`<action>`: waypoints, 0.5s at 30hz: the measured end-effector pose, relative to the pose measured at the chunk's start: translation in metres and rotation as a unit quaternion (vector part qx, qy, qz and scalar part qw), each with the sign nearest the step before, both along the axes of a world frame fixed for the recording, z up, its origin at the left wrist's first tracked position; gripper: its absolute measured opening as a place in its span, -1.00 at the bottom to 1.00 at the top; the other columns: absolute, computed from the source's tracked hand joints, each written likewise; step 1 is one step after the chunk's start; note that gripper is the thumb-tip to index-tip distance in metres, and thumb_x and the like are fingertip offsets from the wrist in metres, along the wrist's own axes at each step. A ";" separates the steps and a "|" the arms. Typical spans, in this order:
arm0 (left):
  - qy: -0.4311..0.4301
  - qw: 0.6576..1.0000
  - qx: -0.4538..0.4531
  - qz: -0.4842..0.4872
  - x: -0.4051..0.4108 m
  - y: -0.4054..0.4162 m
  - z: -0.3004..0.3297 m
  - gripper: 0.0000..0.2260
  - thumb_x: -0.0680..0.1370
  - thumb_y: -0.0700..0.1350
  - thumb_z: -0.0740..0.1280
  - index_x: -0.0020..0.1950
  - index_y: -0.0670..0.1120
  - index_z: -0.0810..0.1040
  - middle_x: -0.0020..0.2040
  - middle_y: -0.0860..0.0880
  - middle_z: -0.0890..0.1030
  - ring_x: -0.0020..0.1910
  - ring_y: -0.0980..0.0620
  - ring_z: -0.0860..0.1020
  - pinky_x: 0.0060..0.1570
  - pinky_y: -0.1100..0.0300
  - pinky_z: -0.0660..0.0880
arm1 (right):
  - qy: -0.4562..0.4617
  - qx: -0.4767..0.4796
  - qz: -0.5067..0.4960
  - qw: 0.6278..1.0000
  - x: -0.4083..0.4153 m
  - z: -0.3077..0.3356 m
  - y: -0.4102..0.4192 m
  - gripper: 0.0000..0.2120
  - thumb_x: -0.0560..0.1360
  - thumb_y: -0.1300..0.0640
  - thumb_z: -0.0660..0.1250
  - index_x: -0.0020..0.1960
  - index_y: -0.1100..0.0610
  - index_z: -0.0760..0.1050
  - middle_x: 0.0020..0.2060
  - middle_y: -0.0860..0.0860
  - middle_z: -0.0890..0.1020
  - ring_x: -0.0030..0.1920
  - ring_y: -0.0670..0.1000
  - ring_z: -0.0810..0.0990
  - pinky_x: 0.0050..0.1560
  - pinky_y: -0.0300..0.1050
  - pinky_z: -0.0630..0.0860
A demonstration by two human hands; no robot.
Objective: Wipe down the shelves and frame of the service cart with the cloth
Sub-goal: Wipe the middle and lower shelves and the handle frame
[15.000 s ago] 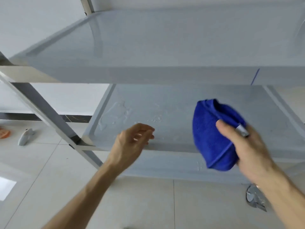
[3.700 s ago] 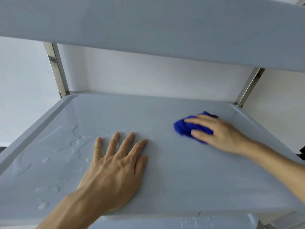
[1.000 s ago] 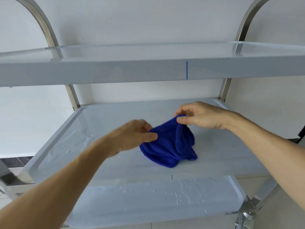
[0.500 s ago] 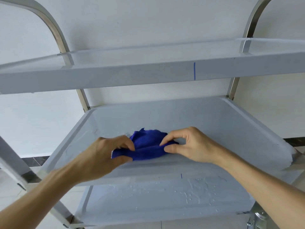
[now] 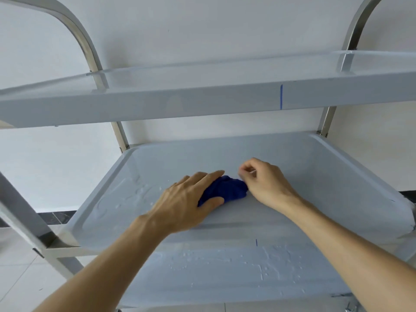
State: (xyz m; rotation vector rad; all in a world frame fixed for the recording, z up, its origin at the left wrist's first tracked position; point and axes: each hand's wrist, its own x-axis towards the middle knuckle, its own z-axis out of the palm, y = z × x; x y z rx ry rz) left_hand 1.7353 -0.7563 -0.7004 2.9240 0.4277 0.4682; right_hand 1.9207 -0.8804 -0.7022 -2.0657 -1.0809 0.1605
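A blue cloth (image 5: 227,190) lies bunched on the middle shelf (image 5: 326,181) of a grey service cart. My left hand (image 5: 186,203) presses flat on the cloth's left part, thumb at its near edge. My right hand (image 5: 265,183) is curled at the cloth's right edge, fingertips pinched; whether it holds cloth is hard to tell. Water drops (image 5: 135,194) sit on the shelf to the left of my left hand. The top shelf (image 5: 202,100) runs across above, and the bottom shelf (image 5: 225,273) shows wet streaks.
Steel frame tubes arch up at the back left (image 5: 76,32) and back right (image 5: 355,25). A slanted frame bar (image 5: 24,224) crosses at the left. A white wall stands behind the cart, and pale floor tiles (image 5: 20,278) lie at lower left.
Both hands lowered the cloth from being held up between them onto the middle shelf. My left hand now lies flat on it; my right hand has slid to its right edge.
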 end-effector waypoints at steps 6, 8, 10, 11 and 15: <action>-0.011 0.990 0.144 0.004 -0.038 0.016 0.006 -0.55 0.55 0.18 0.18 0.45 0.26 0.35 -0.15 0.09 0.43 -0.31 0.08 0.35 -0.21 0.20 0.35 | -0.205 -0.152 0.005 0.967 0.020 -0.021 -0.029 -0.62 0.63 -0.08 0.21 0.39 0.03 0.47 0.40 -0.05 0.49 0.43 0.06 0.39 0.41 -0.02 0.27; -0.014 0.992 0.124 -0.004 -0.060 0.021 0.004 -0.57 0.56 0.19 0.18 0.43 0.22 0.38 0.01 0.08 0.48 -0.12 0.06 0.47 -0.05 0.13 0.47 | -0.213 -0.166 0.007 0.963 0.020 -0.023 -0.028 -0.58 0.65 -0.12 0.13 0.46 -0.04 0.39 0.47 -0.08 0.40 0.49 0.01 0.30 0.45 -0.04 0.20; 0.000 0.994 0.094 -0.052 -0.073 0.021 0.000 -0.55 0.60 0.18 0.21 0.50 0.22 0.32 0.39 0.07 0.40 0.29 0.04 0.46 0.28 0.10 0.44 | -0.209 -0.203 0.020 0.956 0.022 -0.025 -0.027 -0.52 0.64 -0.21 0.02 0.53 -0.18 0.25 0.56 -0.11 0.25 0.56 -0.04 0.15 0.48 -0.05 0.09; 0.006 0.992 0.091 -0.083 -0.073 0.020 -0.002 -0.53 0.62 0.16 0.21 0.53 0.24 0.28 0.52 0.11 0.29 0.45 0.04 0.36 0.38 0.09 0.36 | -0.202 -0.225 0.034 0.953 0.023 -0.026 -0.026 -0.50 0.60 -0.29 -0.05 0.54 -0.29 0.16 0.59 -0.14 0.17 0.59 -0.05 0.06 0.50 -0.03 0.03; -0.018 0.992 0.086 -0.088 -0.041 0.024 -0.011 -0.64 0.64 0.10 0.20 0.45 0.28 0.40 0.48 0.20 0.39 0.35 0.13 0.47 0.13 0.15 0.56 | -0.191 -0.273 0.084 0.939 0.022 -0.024 -0.028 -0.40 0.32 -0.53 -0.35 0.37 -0.63 -0.11 0.60 -0.26 -0.09 0.61 -0.05 -0.18 0.54 0.05 -0.18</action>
